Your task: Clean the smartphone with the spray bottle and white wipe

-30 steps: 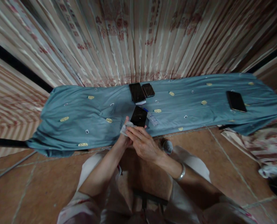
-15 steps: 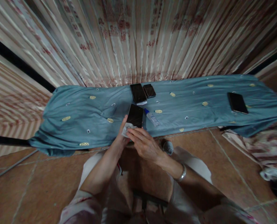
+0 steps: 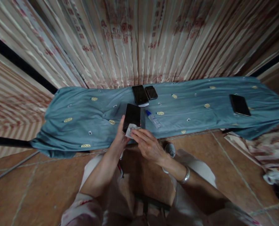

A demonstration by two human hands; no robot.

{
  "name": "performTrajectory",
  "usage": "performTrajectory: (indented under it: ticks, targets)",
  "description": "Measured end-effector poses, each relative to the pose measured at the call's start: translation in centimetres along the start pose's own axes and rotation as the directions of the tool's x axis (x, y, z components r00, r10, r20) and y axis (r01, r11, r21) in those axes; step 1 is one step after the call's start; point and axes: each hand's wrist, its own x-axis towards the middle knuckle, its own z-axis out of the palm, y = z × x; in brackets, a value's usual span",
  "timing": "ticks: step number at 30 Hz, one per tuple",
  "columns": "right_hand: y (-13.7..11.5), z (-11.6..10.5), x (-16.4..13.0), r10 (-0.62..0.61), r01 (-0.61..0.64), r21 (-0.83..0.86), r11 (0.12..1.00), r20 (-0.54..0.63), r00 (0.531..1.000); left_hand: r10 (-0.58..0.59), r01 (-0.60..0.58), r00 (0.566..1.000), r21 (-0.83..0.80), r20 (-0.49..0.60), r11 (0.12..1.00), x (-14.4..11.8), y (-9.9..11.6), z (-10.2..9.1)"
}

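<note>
My left hand [image 3: 121, 135] grips a black smartphone [image 3: 132, 116] by its lower left edge, screen facing up. A crumpled white wipe [image 3: 131, 129] is pressed on the lower end of the screen by my right hand [image 3: 147, 144], whose fingers are closed on it. Part of the phone's bottom end is hidden under the wipe and fingers. To the right of the phone lies a small clear bottle [image 3: 154, 120] with a blue cap, on the blue cloth.
A blue patterned cloth [image 3: 102, 114] covers the narrow table. At its back lie a dark phone [image 3: 140, 94] on something white and a smaller dark device [image 3: 151, 92]. Another black phone-like device [image 3: 239, 104] lies far right. Striped curtains [image 3: 139, 47] hang behind.
The phone has shifted a little to the left in my left hand. My right hand has moved slightly right, with the wipe still on the screen's lower end.
</note>
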Motion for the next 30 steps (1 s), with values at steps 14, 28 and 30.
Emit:
performTrajectory:
  ticks: [14, 28, 30]
  targets:
    - [1.6, -0.2, 0.4, 0.095, -0.096, -0.020, 0.995, -0.034, 0.995, -0.002, 0.004, 0.999, -0.049, 0.042, 0.999, 0.3, 0.0, 0.5]
    - [3.4, -0.9, 0.7, 0.204, -0.206, -0.032, 0.978, -0.062, 0.977, 0.014, -0.008, 0.994, -0.059, 0.105, 0.998, -0.6, -0.6, 0.7]
    - [3.7, -1.0, 0.7, 0.212, -0.215, -0.040, 0.976, -0.063, 0.975, 0.015, -0.010, 0.994, -0.055, 0.104, 0.998, -0.5, -0.7, 0.5]
